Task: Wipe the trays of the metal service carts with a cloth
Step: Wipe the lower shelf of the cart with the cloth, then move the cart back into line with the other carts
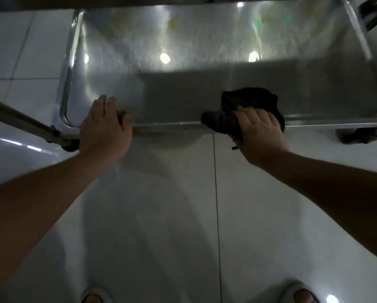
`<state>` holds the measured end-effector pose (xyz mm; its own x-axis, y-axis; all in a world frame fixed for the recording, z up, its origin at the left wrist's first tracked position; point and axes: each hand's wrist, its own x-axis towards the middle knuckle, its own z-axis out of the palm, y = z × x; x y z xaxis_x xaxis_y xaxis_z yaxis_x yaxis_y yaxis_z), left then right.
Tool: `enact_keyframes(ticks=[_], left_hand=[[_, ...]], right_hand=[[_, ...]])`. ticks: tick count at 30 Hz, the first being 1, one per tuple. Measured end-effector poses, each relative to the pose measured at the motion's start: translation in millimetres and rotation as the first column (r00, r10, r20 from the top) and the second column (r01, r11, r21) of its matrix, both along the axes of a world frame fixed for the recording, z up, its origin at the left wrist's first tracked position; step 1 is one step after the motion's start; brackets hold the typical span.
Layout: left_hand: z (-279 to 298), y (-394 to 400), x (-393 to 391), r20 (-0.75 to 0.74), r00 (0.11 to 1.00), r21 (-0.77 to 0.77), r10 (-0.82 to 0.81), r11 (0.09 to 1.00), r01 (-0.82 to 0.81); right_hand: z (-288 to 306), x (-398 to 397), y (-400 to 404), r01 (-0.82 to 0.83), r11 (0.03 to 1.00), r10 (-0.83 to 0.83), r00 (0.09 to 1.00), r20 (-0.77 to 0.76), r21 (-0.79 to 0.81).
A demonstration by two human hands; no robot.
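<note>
The lower tray [172, 88] of a metal service cart fills the upper half of the head view, shiny with light reflections. A dark cloth [248, 101] lies bunched over the tray's near rim on the right. My right hand [259, 132] grips the cloth, fingers curled over it, pressing it on the rim. My left hand [105, 125] rests on the near rim at the tray's left corner, fingers straight and thumb lying along the edge.
A cart leg tube [19, 121] slants in from the left to a caster [70, 145]. Another caster [362, 134] sits at the right corner. An upper shelf edge [183, 2] overhangs the top. White tiled floor [172, 215] lies below, with my feet at the bottom.
</note>
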<state>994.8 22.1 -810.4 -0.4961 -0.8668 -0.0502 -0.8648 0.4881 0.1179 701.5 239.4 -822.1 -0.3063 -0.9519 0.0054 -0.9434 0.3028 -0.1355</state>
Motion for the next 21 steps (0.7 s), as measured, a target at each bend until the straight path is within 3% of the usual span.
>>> enact_keyframes(ticks=[3,5,9,14,17,21], left_hand=[[11.7,37.6,-10.1,-0.173,0.985,-0.048,-0.012,0.999,0.003],[20.9,67.1,-11.4,-0.152,0.988,-0.024,-0.03,0.999,0.026],[46.9,126.6,10.8,-0.016,0.999,0.288,-0.033,0.957,0.036],[114.1,207.9,69.8,0.251,0.964,0.552,-0.089,0.831,-0.068],[164.9,235.8,98.5,0.37,0.913,0.629,-0.173,0.77,-0.109],[253.2,237.8,123.4,0.417,0.885,0.608,-0.208,0.787,-0.101]], right_hand=[[12.9,3.9,-4.2,-0.078,0.997,0.079,0.996,-0.042,0.025],[30.5,10.6,-1.0,-0.088,0.993,0.088,0.996,0.001,0.075],[71.0,53.3,33.1,-0.105,0.938,0.035,0.977,0.208,0.332],[134.1,125.3,113.4,-0.139,0.731,-0.101,0.946,0.307,0.669],[187.6,159.0,135.1,-0.104,0.686,-0.196,0.927,0.32,0.72],[276.4,187.1,126.6,-0.126,0.666,-0.156,0.94,0.303,0.735]])
